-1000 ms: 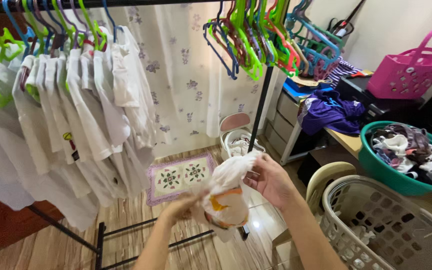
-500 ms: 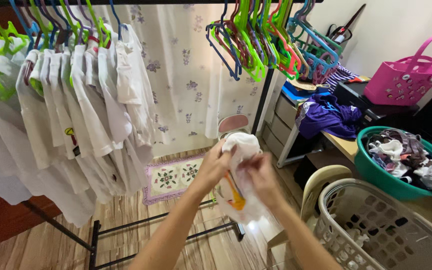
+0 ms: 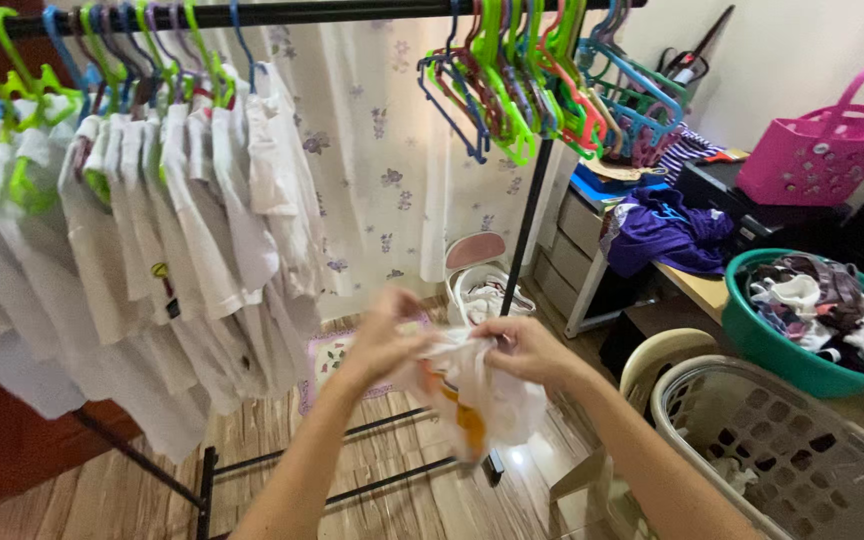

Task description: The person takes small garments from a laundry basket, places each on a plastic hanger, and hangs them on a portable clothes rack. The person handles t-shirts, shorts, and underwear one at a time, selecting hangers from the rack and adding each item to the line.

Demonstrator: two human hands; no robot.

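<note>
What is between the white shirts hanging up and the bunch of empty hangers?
In the head view, only the flowered curtain shows behind the bare rail between the white shirts and the empty hangers.

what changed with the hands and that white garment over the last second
Both hands stayed on the white garment. The left hand rose from its lower end to the top edge and now sits apart from the right hand, stretching that edge sideways, lower than half a second ago. The hanging white shirts, empty hangers, green basin and laundry basket stayed put.
</note>
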